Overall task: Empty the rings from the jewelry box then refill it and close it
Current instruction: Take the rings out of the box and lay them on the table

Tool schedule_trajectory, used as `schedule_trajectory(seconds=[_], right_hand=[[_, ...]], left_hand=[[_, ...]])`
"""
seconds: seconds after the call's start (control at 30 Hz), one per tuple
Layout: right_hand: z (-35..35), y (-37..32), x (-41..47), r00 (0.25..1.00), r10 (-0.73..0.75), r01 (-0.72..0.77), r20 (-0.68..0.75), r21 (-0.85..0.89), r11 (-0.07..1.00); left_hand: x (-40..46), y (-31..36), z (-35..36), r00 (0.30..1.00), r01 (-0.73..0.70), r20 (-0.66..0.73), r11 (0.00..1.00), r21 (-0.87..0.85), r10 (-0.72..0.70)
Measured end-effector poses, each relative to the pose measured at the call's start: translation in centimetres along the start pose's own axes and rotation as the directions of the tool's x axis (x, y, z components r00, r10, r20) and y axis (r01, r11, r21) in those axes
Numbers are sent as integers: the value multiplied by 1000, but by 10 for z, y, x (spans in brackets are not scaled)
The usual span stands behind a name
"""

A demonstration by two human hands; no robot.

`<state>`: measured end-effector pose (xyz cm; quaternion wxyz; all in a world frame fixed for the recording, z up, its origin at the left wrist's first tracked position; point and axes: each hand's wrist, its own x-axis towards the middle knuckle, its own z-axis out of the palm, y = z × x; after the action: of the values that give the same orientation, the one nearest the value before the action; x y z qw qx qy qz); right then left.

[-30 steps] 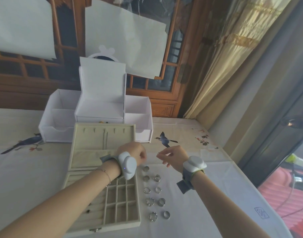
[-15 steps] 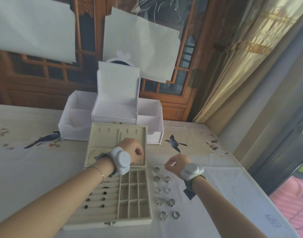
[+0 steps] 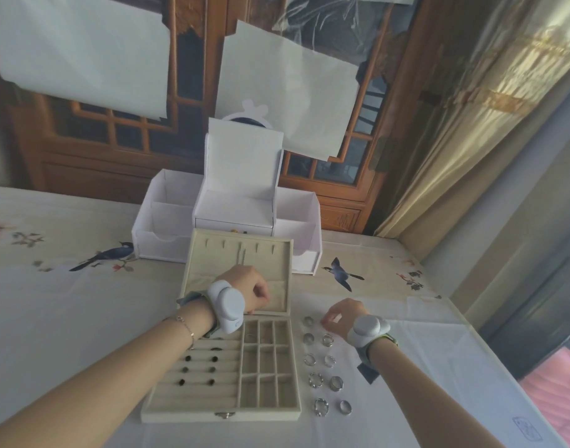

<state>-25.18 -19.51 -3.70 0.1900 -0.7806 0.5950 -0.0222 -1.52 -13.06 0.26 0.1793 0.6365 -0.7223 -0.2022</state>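
The beige jewelry box (image 3: 270, 405) lies open mid-table, its lid (image 3: 241, 253) leaning back. Several dark rings (image 3: 199, 367) sit in the slotted rows on its left side, and the square compartments on the right look bare. Several silver rings (image 3: 322, 376) lie in two columns on the cloth right of the box. My left hand (image 3: 251, 294) hovers over the hinge with fingers curled, and nothing shows in it. My right hand (image 3: 337, 316) is down at the top of the right column, its fingertips pinching a small ring that they mostly hide.
A white desk organiser (image 3: 225, 218) with an upright back panel stands right behind the box lid. The tablecloth (image 3: 67, 318) has bird prints. The table's right edge (image 3: 503, 367) runs diagonally, with a curtain and a window frame beyond it.
My right hand has dropped from mid-air to the cloth at the top of the ring columns. My left hand drew back over the box hinge. The camera tilted down and left.
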Motion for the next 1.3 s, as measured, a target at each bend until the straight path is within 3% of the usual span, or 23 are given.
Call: schedule_trajectory(seconds=[0.2, 0.37, 0.5, 0.63, 0.93, 1.3], right_hand=[[-19, -3, -5, 998, -23, 27, -59, 72, 997], [-24, -28, -10, 986, -135, 148, -97, 141, 979], [-16, -58, -21, 965, -258, 256, 33, 66, 964], [-6, -86, -29, 920, -327, 363, 218, -154, 919], [18, -103, -14, 900, -222, 359, 374, -351, 865], [45, -99, 14, 916, -92, 311, 390, -546, 778]], left_hand=[[-5, -5, -2, 999, 18, 41, 1000, 23, -19], [-13, 0, -2, 990, 34, 128, 991, 130, -50], [-17, -1, 6, 976, 42, 201, 981, 191, -81], [-21, -2, 14, 957, 51, 265, 968, 244, -118], [-21, 6, 25, 932, 12, 332, 927, 376, -147], [-8, -8, 40, 939, 53, 291, 914, 401, -182]])
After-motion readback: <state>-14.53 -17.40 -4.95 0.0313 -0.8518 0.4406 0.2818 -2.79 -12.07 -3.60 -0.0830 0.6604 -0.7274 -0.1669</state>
